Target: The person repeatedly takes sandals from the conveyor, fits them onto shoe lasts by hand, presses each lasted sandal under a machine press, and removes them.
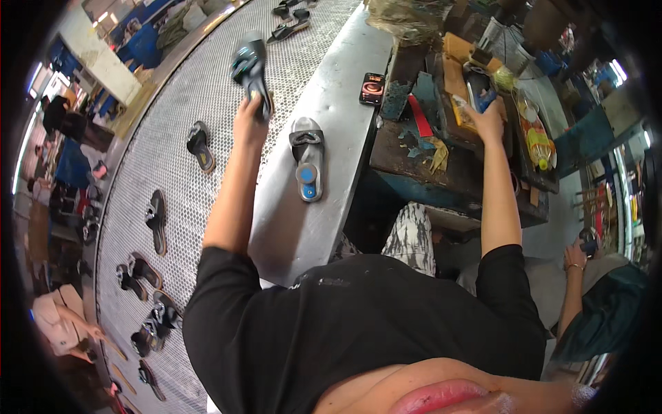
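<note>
Left hand closed around heel end of dark sandal, held raised over perforated conveyor belt. Right hand wrapped on blue-handled tool at cluttered work surface. Second sandal, grey with blue heel patch, flat on metal ledge just beside left forearm. Risks: grip at one end only, so possible slip onto belt; possible elbow knock to grey sandal; phone near ledge edge.
</note>
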`<state>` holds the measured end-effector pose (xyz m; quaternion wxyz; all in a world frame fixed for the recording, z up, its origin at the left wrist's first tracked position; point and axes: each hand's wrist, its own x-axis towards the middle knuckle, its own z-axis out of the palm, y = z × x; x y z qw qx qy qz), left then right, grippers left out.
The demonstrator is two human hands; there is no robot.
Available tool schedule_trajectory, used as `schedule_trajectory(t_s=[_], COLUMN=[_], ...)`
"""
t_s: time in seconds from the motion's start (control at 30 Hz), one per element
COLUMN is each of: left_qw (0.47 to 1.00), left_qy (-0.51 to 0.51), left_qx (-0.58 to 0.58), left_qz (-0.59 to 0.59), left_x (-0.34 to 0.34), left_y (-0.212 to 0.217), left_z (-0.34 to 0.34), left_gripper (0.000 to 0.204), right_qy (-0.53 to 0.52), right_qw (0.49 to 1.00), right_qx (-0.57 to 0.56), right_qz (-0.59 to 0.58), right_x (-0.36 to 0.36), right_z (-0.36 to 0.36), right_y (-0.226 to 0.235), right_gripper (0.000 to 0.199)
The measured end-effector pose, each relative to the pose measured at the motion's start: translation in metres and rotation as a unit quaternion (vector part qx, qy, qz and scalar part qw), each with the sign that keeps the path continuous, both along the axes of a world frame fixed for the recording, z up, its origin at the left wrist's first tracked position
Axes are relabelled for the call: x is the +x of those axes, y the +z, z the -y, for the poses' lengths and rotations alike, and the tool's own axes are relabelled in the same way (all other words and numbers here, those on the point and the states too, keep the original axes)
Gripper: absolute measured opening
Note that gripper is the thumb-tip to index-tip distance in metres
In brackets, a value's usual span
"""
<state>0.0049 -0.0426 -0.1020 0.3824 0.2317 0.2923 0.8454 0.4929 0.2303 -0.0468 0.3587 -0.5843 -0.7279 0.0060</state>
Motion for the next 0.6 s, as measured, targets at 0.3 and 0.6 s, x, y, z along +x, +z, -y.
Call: schedule_trajectory(t_s=[0.3,0.6], left_qw=[0.931,0.995], left_qy=[-0.334,-0.047], left_qx=[-0.103,-0.076], left_qz=[0.110,0.054], left_x=[0.237,0.146], left_y=[0.031,0.028], left_z=[0.139,0.065], left_gripper=[0.067,0.038], right_qy=[0.316,0.580], right_qw=[0.847,0.717], right_qx=[-0.041,-0.209], right_qz=[-0.426,-0.324], right_x=[-0.102,-0.085], right_z=[0.256,0.332], right_y=[-0.033,-0.027], right_gripper=[0.060,0.045])
